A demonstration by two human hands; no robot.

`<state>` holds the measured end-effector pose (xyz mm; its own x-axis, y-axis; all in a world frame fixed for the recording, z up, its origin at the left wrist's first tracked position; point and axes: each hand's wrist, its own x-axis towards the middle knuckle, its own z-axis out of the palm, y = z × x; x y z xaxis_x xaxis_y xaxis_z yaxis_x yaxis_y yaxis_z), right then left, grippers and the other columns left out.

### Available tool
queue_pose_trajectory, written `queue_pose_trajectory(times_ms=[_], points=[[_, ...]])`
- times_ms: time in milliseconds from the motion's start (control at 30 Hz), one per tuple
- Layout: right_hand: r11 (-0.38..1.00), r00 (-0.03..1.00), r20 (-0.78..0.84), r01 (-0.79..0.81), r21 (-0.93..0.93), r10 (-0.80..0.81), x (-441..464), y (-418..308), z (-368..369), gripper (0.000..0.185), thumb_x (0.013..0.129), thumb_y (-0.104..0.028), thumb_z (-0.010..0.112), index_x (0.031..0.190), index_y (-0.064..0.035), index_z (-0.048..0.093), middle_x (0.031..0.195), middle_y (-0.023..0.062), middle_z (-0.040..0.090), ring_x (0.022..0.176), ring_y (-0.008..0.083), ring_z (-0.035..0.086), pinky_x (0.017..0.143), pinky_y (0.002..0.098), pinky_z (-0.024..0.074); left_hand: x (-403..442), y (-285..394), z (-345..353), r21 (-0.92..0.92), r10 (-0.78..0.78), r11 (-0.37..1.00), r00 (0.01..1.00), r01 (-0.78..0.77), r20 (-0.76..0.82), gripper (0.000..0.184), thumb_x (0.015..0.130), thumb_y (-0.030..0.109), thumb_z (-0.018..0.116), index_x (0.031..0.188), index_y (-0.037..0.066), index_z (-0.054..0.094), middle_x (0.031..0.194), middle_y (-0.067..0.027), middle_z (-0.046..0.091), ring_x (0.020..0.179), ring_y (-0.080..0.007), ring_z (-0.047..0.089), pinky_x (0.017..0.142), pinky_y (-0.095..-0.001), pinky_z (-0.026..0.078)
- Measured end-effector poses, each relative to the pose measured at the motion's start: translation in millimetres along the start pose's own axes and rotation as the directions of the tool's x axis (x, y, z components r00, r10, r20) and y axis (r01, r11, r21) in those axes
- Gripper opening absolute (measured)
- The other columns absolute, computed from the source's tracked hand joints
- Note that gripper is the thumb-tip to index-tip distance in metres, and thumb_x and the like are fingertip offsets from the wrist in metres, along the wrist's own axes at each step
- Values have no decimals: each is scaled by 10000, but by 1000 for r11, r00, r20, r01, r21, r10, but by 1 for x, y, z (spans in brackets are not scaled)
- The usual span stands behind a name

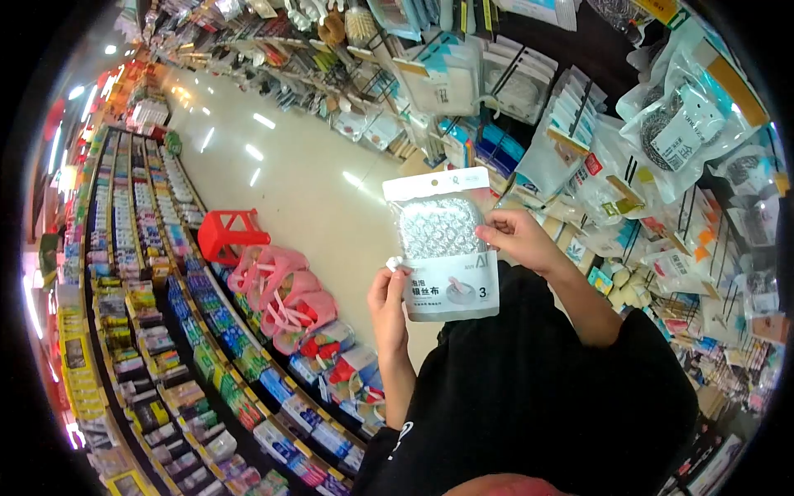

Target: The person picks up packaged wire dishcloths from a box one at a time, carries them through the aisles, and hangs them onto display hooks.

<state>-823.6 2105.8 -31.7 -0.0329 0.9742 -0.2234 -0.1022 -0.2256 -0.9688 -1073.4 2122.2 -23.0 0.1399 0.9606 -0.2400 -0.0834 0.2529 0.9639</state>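
A packet of silver scouring cloths (442, 244) is held up in front of my chest, its printed front facing me. Silvery bubbled cloth shows through the clear window, with a white label and a "3" below. My left hand (387, 289) pinches the packet's left edge, near a small white piece at the fingertips. At the opposite edge, my right hand (521, 238) grips the packet between thumb and fingers. Both hands are closed on it.
Shelves of boxed goods (207, 347) curve along the left. Pink baskets (285, 298) and a red stool (231, 236) stand by them on the pale floor (298, 178). Racks of hanging packets (571, 124) fill the upper right, close to my right arm.
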Motion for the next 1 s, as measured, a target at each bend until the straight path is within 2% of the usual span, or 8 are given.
queue_pose_trajectory(times_ms=[67,100,200,433,567,667,867,1000], points=[[999,998,-56,6,-43,-8,5,-7,11,203,899,-187,601,818,-1,593,721,-29,542,669,42,473,602,217,387,12,4,-10,-56,-23,998,998,20,-60,182,930,198,521,907,33,592,990,-33,607,897,-111,542,740,-263,447],[997,996,-93,0,-74,-7,5,-10,17,191,902,-180,599,806,-15,591,712,-39,534,655,35,469,595,210,388,20,3,-19,-34,23,999,1000,-24,-18,192,932,208,510,915,33,586,1103,-92,611,975,-166,569,741,-304,487],[991,990,-144,-6,-131,-13,10,-12,27,210,892,-190,607,801,-2,590,697,-23,542,650,50,466,590,226,375,39,5,-39,-89,16,996,996,-8,91,211,947,206,495,968,17,587,1157,-125,598,992,-178,565,781,-327,502],[989,953,-302,-34,-143,-11,9,2,35,193,900,-194,598,868,-5,610,744,-20,569,674,38,488,611,213,401,80,5,-41,16,-49,999,945,47,323,220,950,190,471,965,0,580,1177,-148,590,1019,-213,577,829,-350,504],[985,914,-406,-68,-158,-2,11,11,29,203,896,-197,600,901,5,625,743,-11,583,682,47,507,609,220,410,107,-15,-37,73,-97,995,887,71,452,230,949,177,475,1001,-14,592,1190,-127,587,1025,-184,572,849,-339,494],[961,891,-453,-134,-241,11,21,26,18,235,879,-219,611,846,13,626,719,37,618,657,83,539,603,249,425,126,-30,-28,166,-181,979,872,117,454,237,948,185,481,1007,-12,599,1189,-111,590,1032,-177,568,857,-332,480],[972,864,-496,-181,-152,83,47,58,-11,261,868,-232,615,857,28,630,709,73,628,642,113,547,597,277,427,160,-33,2,197,-221,970,858,143,464,265,946,215,473,1018,-3,606,1173,-105,600,1038,-167,560,870,-335,452],[983,816,-577,-77,-164,-33,70,82,-47,300,869,-265,605,850,34,610,691,67,608,629,125,526,596,289,418,187,-28,33,168,-250,967,841,191,480,287,943,222,474,1048,-11,603,1156,-96,605,1026,-162,560,868,-331,451]])
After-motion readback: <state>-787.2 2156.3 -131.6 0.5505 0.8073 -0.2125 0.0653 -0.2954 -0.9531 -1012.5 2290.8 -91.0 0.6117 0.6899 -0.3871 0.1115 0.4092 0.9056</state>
